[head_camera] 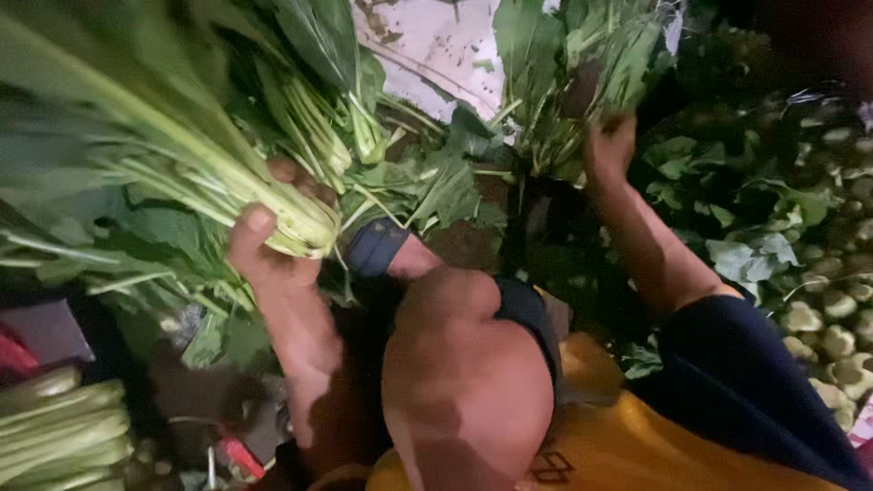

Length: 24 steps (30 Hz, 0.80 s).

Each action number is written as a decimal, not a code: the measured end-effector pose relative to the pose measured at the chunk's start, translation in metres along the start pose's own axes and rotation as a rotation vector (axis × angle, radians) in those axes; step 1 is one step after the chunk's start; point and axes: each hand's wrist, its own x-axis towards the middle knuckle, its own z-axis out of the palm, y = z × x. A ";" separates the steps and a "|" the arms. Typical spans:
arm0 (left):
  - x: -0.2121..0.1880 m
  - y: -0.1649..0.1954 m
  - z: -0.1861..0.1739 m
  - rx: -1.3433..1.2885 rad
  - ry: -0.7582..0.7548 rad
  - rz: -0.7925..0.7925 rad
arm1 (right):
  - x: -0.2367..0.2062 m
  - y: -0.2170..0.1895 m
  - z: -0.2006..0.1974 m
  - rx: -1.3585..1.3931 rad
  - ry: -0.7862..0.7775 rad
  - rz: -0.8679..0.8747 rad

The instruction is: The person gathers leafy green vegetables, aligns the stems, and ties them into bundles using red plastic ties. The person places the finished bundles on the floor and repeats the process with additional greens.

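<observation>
Left hand (273, 241) clamps the pale, ribbed stem end of a leafy green bundle (182, 155), held up at upper left; right hand (607, 145) closes on a second bunch (582, 64) at top centre. Dim stall; heaped leaves (746, 209) around, pale round vegetables (832, 309) along the right edge

Ground surface: pale, dirty sheet or paving (427, 45), visible only at top centre, strewn with bits of leaf and soil.
Lying on it: loose leafy green vegetables with pale stalks (436, 177), spread in a heap at centre; dark green broad-leaved plants (746, 218) at right; rounded pale green vegetable heads (832, 314), piled at far right; bundle of long light green stalks (59, 427) at lower left.
</observation>
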 end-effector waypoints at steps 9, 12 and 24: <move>0.011 -0.040 0.011 0.171 -0.021 -0.027 | -0.029 -0.008 0.028 -0.362 -0.148 0.230; 0.013 -0.038 0.013 0.183 -0.027 -0.029 | -0.037 -0.029 0.026 -0.032 -0.007 -0.007; 0.029 -0.080 -0.013 0.168 0.057 -0.234 | -0.152 -0.219 0.041 0.815 -0.483 0.050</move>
